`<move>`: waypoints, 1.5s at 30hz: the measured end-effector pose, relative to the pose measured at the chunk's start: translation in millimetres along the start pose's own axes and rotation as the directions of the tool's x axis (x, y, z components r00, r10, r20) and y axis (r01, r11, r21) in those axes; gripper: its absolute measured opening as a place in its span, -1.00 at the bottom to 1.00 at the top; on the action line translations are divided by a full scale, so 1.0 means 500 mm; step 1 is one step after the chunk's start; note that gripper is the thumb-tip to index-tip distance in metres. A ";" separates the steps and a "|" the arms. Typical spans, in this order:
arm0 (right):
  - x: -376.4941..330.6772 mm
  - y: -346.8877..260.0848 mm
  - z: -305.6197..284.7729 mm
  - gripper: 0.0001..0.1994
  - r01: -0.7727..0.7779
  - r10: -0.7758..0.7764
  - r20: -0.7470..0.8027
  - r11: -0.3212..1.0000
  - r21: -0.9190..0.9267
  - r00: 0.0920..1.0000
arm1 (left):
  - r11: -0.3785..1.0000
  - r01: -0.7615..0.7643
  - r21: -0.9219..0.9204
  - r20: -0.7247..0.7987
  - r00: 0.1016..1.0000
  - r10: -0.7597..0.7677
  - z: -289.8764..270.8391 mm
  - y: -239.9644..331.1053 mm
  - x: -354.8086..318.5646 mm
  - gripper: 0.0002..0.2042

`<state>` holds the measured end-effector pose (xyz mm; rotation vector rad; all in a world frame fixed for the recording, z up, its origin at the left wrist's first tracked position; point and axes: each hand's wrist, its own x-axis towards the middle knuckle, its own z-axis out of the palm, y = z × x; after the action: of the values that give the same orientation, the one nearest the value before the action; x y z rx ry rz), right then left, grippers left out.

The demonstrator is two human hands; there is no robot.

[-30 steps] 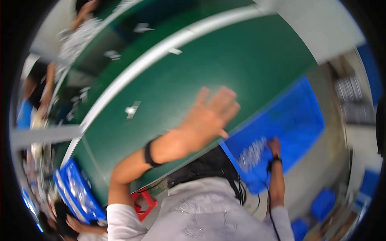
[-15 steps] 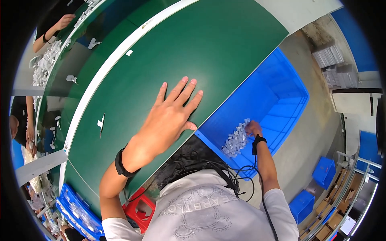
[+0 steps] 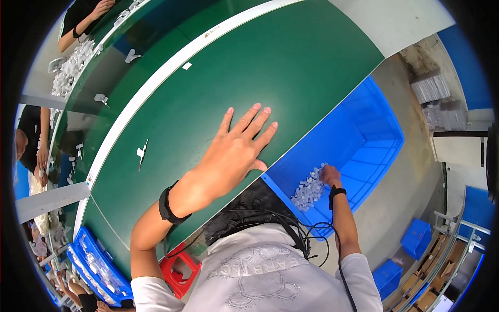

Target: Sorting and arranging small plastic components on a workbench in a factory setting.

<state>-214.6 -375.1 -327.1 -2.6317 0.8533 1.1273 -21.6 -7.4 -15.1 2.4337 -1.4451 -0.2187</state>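
My left hand lies palm down on the green tabletop, fingers spread, holding nothing. Deep in a large blue plastic bin beside the table's edge, my right hand reaches to a heap of small whitish, translucent plastic pieces. Its fingers are curled at the heap's edge; what they hold, if anything, is too small and hidden to make out. Left of my left hand, a thin dark stick-like item with a white piece rests on the tabletop. A small white piece sits farther off.
Beyond the white rail, a dark green belt carries scattered white pieces. Other people's hands work there. A blue tray of pieces stands lower left, a red stool below the table. Cables hang near my right arm.
The whole view has shifted slightly, moving the table and bin a little to the right in the picture. My left hand stays flat; my right hand stays at the heap.
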 end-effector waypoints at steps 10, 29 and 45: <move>0.008 0.014 0.050 -0.71 0.199 -0.199 -0.085 0.980 -0.013 0.976 | 0.999 0.029 0.023 0.014 0.999 -0.029 0.006 0.000 -0.015 -0.21; -0.028 0.049 -0.031 -0.93 0.114 -0.097 -0.134 0.986 0.125 0.986 | 0.999 -0.033 -0.005 -0.013 0.999 0.033 0.024 0.005 -0.004 -0.24; -0.477 -0.188 -0.474 -0.86 0.467 -0.500 -0.475 -0.152 0.871 0.724 | 0.655 -0.132 -0.744 -0.234 0.970 -0.071 -0.026 0.104 0.060 -0.71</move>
<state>-148.3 -274.9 0.7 -1.3465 0.2325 0.0842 -46.4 -54.8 15.0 1.6622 -0.9894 -0.4056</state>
